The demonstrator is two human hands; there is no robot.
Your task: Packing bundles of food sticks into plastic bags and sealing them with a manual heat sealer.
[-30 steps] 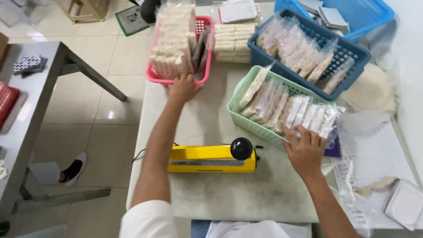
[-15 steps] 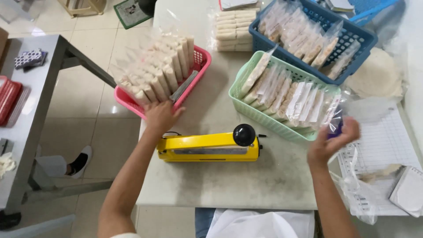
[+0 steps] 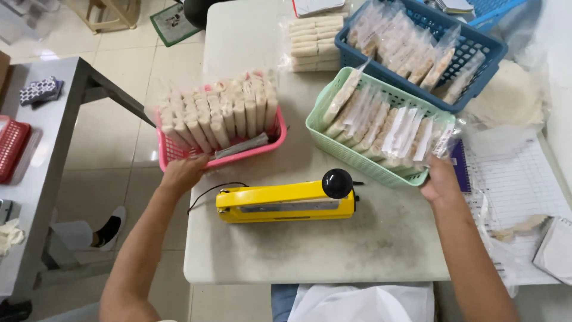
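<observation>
My left hand [image 3: 182, 173] grips the near left rim of a pink basket [image 3: 262, 148] packed with upright clear bags of pale sticks. The basket hangs partly over the table's left edge. My right hand [image 3: 440, 177] rests at the near right corner of a green basket [image 3: 322, 122] full of sealed packets, fingers on the end packet; whether it grips is hard to tell. A yellow heat sealer [image 3: 286, 203] with a black knob lies on the white table [image 3: 381, 244] between my arms.
A blue basket [image 3: 476, 45] of packets stands behind the green one. Stacked bagged sticks [image 3: 313, 36] lie at the table's back. Lined paper sheets [image 3: 515, 185] and plastic bags lie to the right. A grey table [image 3: 42, 173] with a red tray stands left.
My left hand has pulled the pink basket from the table's back towards me and to the left edge. My right hand lifted off the green basket's packets, then came back to its corner.
</observation>
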